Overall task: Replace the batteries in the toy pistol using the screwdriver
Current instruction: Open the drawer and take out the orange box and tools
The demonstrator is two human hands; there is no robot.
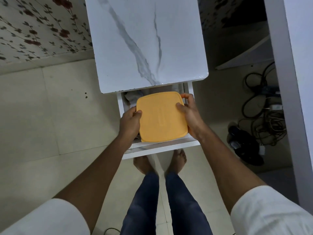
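Observation:
A square box with an orange lid (161, 117) sits over the open white drawer (157, 150) of a small table. My left hand (129, 123) grips its left edge, thumb on the lid. My right hand (189, 114) grips its right edge, with fingers curled round the far corner. The box's contents are hidden by the lid. No toy pistol, screwdriver or batteries can be seen.
The table has a white marble-pattern top (147, 43) above the drawer. Some grey cloth (133, 96) lies at the drawer's back. A tangle of black cables (260, 106) and dark shoes (243, 143) lie on the floor to the right, beside a white wall edge. My bare feet stand under the drawer.

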